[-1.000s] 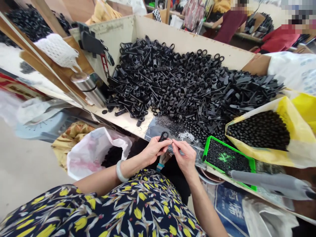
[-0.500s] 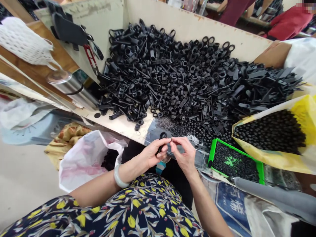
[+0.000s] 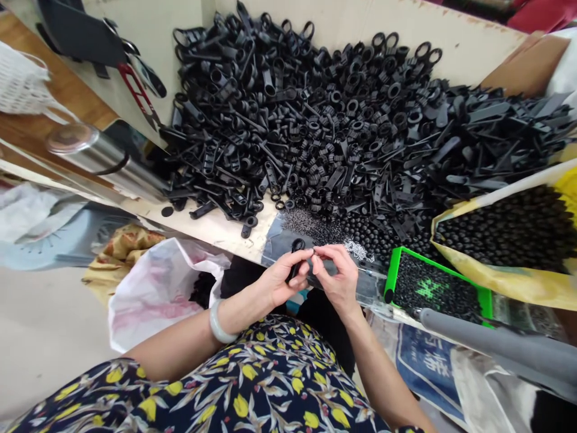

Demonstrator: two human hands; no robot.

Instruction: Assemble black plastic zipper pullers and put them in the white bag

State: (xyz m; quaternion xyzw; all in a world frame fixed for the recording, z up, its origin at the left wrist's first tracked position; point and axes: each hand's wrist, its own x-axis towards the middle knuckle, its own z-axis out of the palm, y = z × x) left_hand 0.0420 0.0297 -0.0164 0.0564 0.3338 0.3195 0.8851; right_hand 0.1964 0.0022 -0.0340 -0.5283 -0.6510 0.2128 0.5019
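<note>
My left hand grips a black plastic ring-headed part between thumb and fingers. Close against it, my right hand pinches something tiny at the fingertips, too small to identify. Beyond the hands lies a large heap of black plastic loops and strips. Nearest my right hand is a small tangle of silvery metal clips, next to a spread of black beads. A green-rimmed tray of black beads sits to the right.
A yellow-lined bag of black beads sits at right, with a grey padded bar below it. A white plastic bag holding black parts stands at left. A steel flask and red-handled snips are beside the heap.
The view has tilted, shifting the heap and tray upward in the picture. My hands stay together at the black part, which now sits more tilted in my left hand.
</note>
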